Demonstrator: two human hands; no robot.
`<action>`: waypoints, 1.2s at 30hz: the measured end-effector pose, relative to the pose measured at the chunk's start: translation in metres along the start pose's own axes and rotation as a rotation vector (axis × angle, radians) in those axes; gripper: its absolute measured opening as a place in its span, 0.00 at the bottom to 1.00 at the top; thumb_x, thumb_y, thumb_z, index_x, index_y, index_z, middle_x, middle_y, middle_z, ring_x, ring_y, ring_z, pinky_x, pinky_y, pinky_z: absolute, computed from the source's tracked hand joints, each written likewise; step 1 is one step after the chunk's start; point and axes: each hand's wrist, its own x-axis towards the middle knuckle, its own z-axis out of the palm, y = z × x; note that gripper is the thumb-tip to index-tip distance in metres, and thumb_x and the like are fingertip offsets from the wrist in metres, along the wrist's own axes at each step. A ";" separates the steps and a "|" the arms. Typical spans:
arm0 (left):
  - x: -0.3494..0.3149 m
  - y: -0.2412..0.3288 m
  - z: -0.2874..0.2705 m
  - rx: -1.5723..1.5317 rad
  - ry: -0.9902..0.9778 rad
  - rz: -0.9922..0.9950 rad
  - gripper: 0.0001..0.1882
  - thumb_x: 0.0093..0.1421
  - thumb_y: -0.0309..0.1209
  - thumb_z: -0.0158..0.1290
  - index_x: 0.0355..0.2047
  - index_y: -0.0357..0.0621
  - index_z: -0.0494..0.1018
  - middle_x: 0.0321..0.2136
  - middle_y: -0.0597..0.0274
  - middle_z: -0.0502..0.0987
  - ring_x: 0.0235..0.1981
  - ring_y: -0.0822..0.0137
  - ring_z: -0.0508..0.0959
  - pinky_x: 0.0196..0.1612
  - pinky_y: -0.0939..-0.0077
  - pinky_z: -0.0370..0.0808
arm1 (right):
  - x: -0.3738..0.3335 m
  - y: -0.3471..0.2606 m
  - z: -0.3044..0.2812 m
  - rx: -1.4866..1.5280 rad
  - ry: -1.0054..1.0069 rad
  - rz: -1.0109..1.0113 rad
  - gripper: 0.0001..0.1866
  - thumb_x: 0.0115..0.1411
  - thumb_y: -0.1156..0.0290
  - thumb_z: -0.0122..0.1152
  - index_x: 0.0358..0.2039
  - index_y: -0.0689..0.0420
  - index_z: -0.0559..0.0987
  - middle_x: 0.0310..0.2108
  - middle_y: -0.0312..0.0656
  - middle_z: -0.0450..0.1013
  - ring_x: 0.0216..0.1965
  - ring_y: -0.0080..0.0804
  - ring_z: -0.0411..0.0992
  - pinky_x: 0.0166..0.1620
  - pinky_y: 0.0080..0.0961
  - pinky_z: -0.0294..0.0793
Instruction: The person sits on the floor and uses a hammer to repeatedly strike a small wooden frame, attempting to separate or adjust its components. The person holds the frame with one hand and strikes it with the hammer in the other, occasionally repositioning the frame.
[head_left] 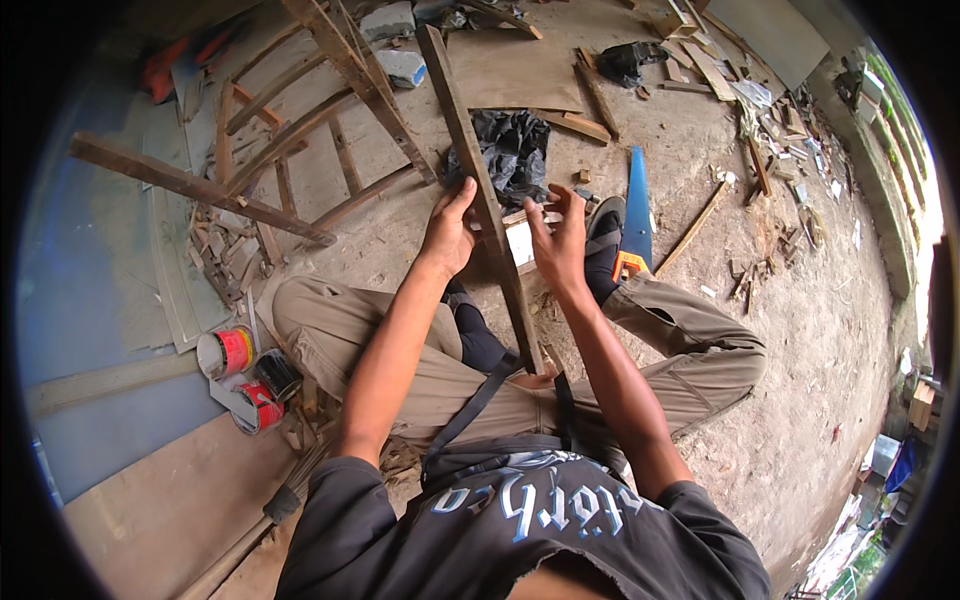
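Observation:
A long, dark wooden bar (472,165) slants in front of me, its near end above my lap and its far end out over the floor. My left hand (449,232) grips it near the middle, thumb along the left edge and fingers partly hidden behind it. Just right of the bar, my right hand (558,238) is raised with fingers bent and apart; I see nothing in it. A black plastic bag (512,150) lies on the floor beyond both hands. Right of my foot is a handsaw (637,210) with a blue blade and an orange handle.
A wooden frame with slats (290,150) stands at the far left. Paint cans (238,352) sit by my left knee. Wood scraps (705,65) and another black bag (632,62) lie at the far right. A thin wooden stick (692,228) rests right of the saw.

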 end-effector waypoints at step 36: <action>-0.007 0.013 0.010 0.252 0.184 0.135 0.14 0.59 0.37 0.59 0.37 0.40 0.72 0.30 0.63 0.77 0.28 0.73 0.78 0.31 0.74 0.81 | -0.011 -0.044 -0.001 -0.086 -0.116 -0.178 0.17 0.54 0.71 0.67 0.44 0.59 0.78 0.41 0.51 0.69 0.42 0.43 0.71 0.45 0.34 0.71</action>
